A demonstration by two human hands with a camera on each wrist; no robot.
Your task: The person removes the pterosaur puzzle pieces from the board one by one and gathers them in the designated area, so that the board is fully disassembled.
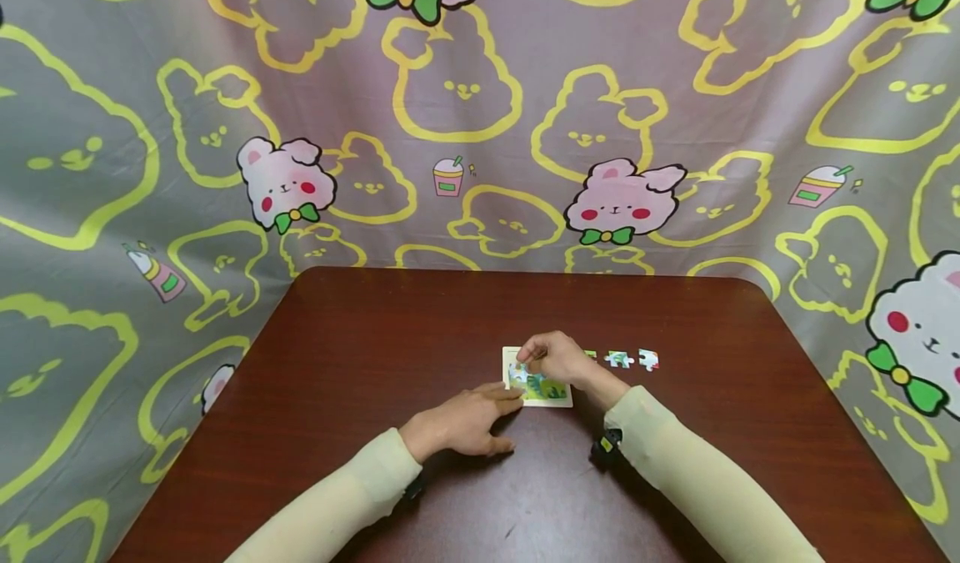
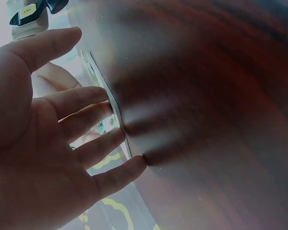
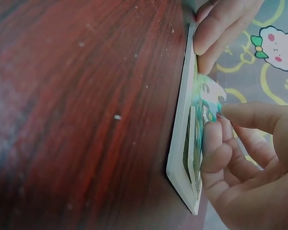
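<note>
A small jigsaw puzzle board (image 1: 555, 401) with a pale rim and a green-blue picture lies on the table. My left hand (image 1: 461, 423) rests with its fingers extended, the fingertips on the board's left side. In the left wrist view the fingers (image 2: 108, 146) are spread at the board's edge. Over the board's upper part, my right hand (image 1: 558, 358) pinches a puzzle piece (image 3: 212, 93) between thumb and fingers. The piece is white and blue-green and stands tilted up from the board; whether it touches the pieces below, I cannot tell. My right hand hides part of the picture.
To the right of the board lie loose puzzle pieces (image 1: 619, 359), one partly behind my right wrist. The brown table (image 1: 390, 321) reaches back to a grey curtain (image 1: 480, 62) with yellow outlines and cartoon rabbits.
</note>
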